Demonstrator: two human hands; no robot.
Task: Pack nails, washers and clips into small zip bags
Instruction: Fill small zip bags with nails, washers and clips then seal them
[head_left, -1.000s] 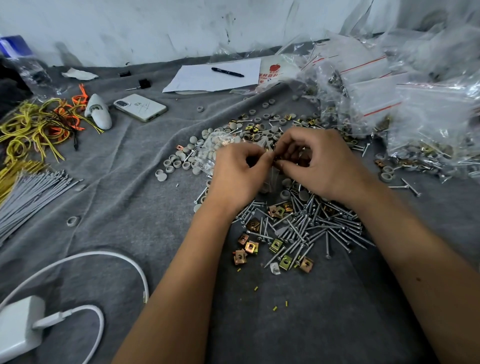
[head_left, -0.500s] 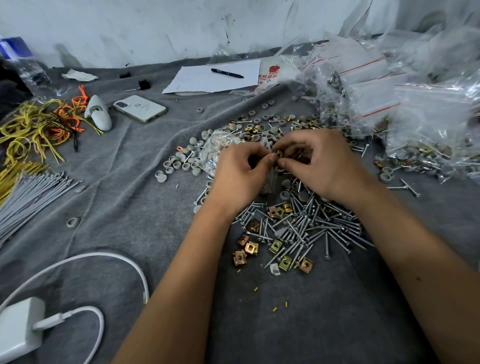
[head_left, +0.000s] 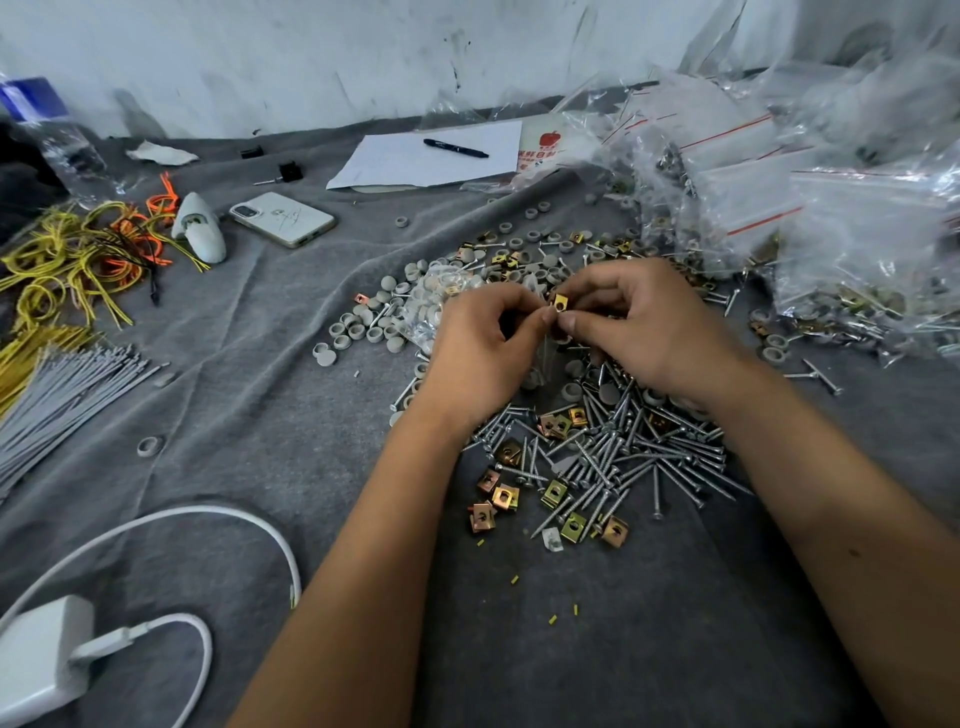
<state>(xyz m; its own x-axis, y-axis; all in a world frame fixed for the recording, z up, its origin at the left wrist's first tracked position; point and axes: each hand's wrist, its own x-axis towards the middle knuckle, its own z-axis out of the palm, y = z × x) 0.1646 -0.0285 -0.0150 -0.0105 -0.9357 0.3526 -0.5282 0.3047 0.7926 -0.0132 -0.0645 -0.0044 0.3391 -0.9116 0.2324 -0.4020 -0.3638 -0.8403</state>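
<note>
Both hands meet above the heap of hardware on the grey cloth (head_left: 260, 415) that covers the bench. The right hand (head_left: 654, 332) pinches a small brass clip (head_left: 560, 302) between thumb and forefinger, its other fingers curled, and holds it right at the fingertips of the left hand (head_left: 483, 353). The left hand's thumb and forefinger pinch what looks like the mouth of a small clear zip bag (head_left: 545, 353) hanging below; the plastic is faint, so I cannot tell how wide the mouth stands. Held up like this, the bag hangs free and the clip can probably drop straight in.

The stock lies close by, likely so each reach is short: nails (head_left: 639, 457) fan out just under the wrists, loose clips (head_left: 506, 496) lie at their near edge, and grey washers (head_left: 363, 327) spread beyond the left hand, some already in a filled bag (head_left: 441, 296). To the right, a pile of filled bags (head_left: 852, 244) crowds the bench, so there is little room on that side.

Open cloth lies in front of the nails and to the left, before the cable ties (head_left: 62, 395), yellow wires (head_left: 67, 265), phone (head_left: 283, 218) and charger (head_left: 41, 670). That near patch seems the safest place to set things down.
</note>
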